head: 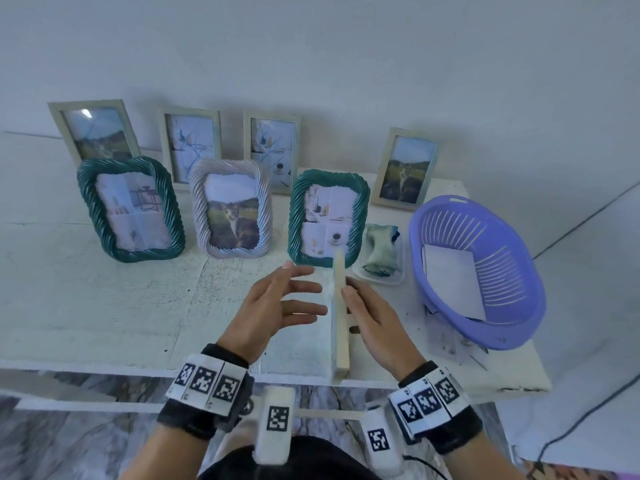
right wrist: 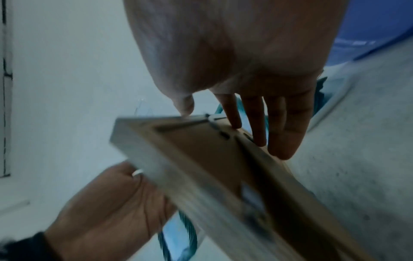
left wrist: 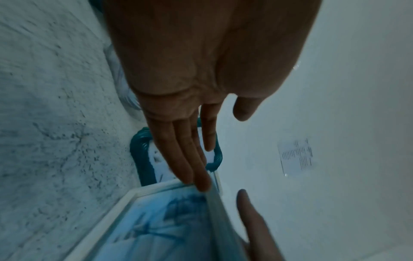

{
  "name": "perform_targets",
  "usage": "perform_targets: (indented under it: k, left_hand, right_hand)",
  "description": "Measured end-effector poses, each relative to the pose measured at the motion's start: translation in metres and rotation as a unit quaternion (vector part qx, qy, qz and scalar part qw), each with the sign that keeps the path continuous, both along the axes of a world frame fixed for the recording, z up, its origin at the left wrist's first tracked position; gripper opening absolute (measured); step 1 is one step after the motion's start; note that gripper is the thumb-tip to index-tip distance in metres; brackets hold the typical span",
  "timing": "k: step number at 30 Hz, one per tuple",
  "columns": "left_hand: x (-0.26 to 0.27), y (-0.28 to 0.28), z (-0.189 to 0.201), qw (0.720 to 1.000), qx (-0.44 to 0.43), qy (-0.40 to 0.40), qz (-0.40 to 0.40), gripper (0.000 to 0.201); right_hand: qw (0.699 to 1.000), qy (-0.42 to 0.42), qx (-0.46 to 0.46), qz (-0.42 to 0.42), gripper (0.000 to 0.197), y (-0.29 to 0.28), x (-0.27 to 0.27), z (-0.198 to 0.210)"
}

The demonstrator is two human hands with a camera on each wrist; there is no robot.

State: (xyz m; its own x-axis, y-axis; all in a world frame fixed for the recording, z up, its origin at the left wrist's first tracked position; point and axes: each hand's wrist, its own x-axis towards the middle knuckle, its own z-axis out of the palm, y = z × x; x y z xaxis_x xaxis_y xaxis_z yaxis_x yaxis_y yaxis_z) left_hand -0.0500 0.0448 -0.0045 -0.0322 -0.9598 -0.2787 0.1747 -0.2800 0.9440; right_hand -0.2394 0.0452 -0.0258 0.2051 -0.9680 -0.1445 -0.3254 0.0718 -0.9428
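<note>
A pale wooden picture frame (head: 338, 306) stands on its edge on the white table (head: 104, 306), seen edge-on between my hands. My right hand (head: 367, 313) holds it, with the thumb on the upper edge and straight fingers (right wrist: 257, 123) flat against the brown back (right wrist: 201, 159). My left hand (head: 287, 299) is spread with straight fingers, and its fingertips (left wrist: 201, 183) touch the frame's top corner on the glass side. The blue-toned picture (left wrist: 156, 229) faces left. The frame's foot rests near the table's front edge.
A teal rope-pattern frame (head: 327, 216) stands just behind the held frame. Several more frames line the back and left. To the right, a folded cloth (head: 381, 251) lies in a small tray. Beyond it, a lilac basket (head: 533, 289) holds a white sheet (head: 453, 282).
</note>
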Motion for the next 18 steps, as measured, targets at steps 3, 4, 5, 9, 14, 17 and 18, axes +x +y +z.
perform_targets:
  k: [3, 4, 5, 9, 14, 17, 18]
  left_hand:
    - [-0.009, -0.005, -0.010, 0.997, -0.018, -0.070, -0.023, 0.031]
    - [-0.009, -0.007, -0.017, 0.995, -0.013, -0.091, -0.026, 0.029]
    - [-0.010, -0.008, -0.025, 0.993, -0.002, -0.111, -0.031, 0.027]
    - [-0.015, -0.009, -0.046, 0.989, 0.043, -0.133, -0.045, 0.027]
    - [-0.017, -0.010, -0.041, 0.998, 0.057, 0.015, -0.005, 0.034]
    - [-0.010, -0.011, -0.040, 0.999, 0.015, 0.023, 0.026, 0.041]
    - [-0.005, -0.012, -0.043, 0.999, 0.000, 0.005, 0.037, 0.042]
  right_hand:
    - [0.996, 0.048, -0.028, -0.064, 0.025, -0.001, -0.022, 0.003]
    - [0.995, 0.057, -0.027, -0.081, 0.023, -0.002, -0.030, 0.001]
    - [0.994, 0.051, -0.018, -0.096, 0.020, -0.003, -0.037, -0.001]
    - [0.982, -0.086, 0.065, -0.155, 0.013, -0.006, -0.044, -0.012]
    - [0.947, -0.245, 0.134, -0.159, 0.021, -0.008, -0.025, -0.007]
    - [0.958, -0.218, 0.126, -0.135, 0.026, -0.018, -0.017, -0.009]
    - [0.975, -0.156, 0.092, -0.131, 0.027, -0.025, -0.016, -0.011]
